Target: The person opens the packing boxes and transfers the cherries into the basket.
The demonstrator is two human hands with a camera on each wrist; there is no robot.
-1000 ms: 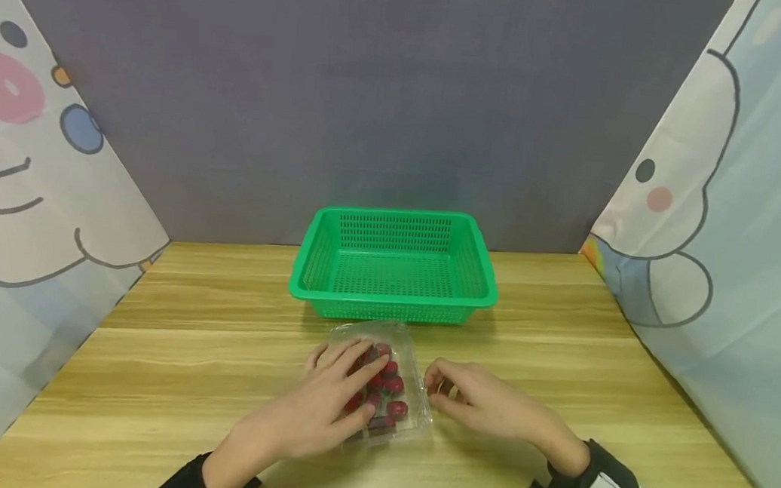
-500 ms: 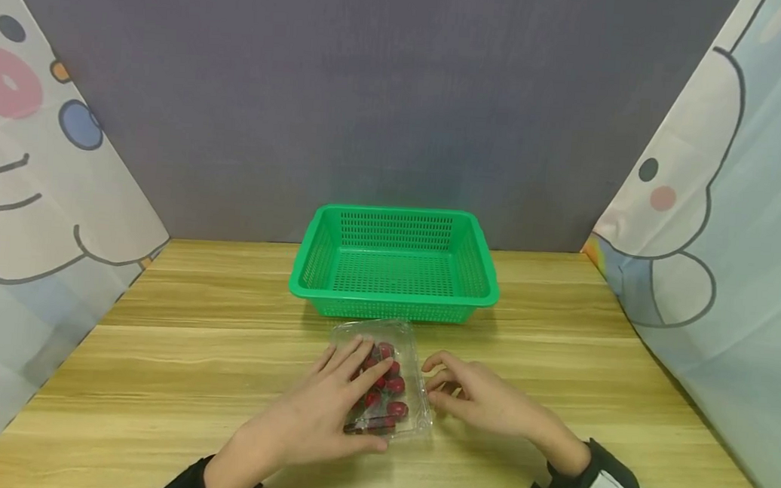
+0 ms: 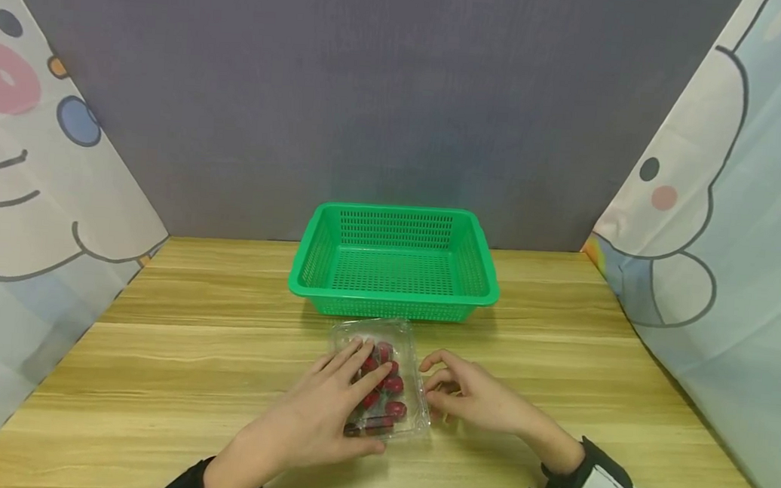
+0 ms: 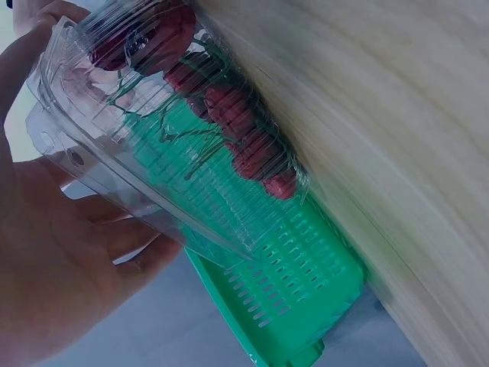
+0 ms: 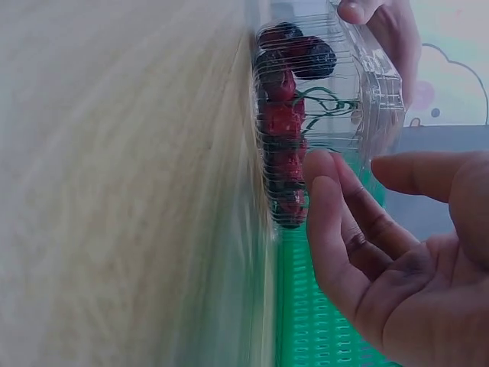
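Note:
A clear plastic clamshell box (image 3: 411,363) lies on the wooden table, holding several red cherries (image 3: 393,385). Green stems show through its wall in both wrist views. My left hand (image 3: 313,420) rests across the lid with its fingers spread, covering the left part of the box. Beside the box's right rim is my right hand (image 3: 482,398), its fingers loosely bent. In the right wrist view a gap shows between the thumb (image 5: 420,174) and the fingertips close to the rim; whether they touch the plastic I cannot tell.
Just behind the box stands a green perforated basket (image 3: 394,295) with nothing in it. A grey panel (image 3: 400,101) rises at the table's back edge. Cartoon-printed cloths (image 3: 764,247) slope along both sides of the wooden table (image 3: 207,337).
My left thumb has swung out away from the other fingers, toward the box's near edge. My right fingers have shifted slightly beside the rim. The box and basket stay put.

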